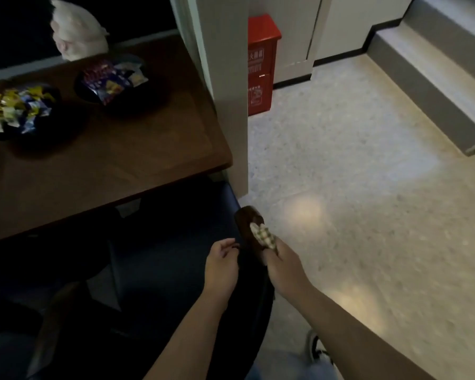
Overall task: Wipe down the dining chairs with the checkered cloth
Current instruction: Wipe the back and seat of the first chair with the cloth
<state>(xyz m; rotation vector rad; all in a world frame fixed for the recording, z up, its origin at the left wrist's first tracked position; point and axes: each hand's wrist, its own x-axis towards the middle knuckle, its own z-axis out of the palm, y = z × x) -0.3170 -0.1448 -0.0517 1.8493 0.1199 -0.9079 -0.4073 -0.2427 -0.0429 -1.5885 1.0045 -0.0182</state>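
While the right hand point(281, 266) grips the checkered cloth point(262, 235) against a dining chair's wooden armrest point(248, 224) beside the table point(99, 165), the left hand point(221, 260) hovers loosely curled, holding nothing.

Left hand point(221, 260) loosely curled, empty; right hand point(281, 266) in closed grip, forearms extended forward.

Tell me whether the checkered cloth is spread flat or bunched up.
Bunched up. The cloth is a small wad gripped in the right hand and pressed on the chair's wooden armrest; only a crumpled lump shows past the fingers.
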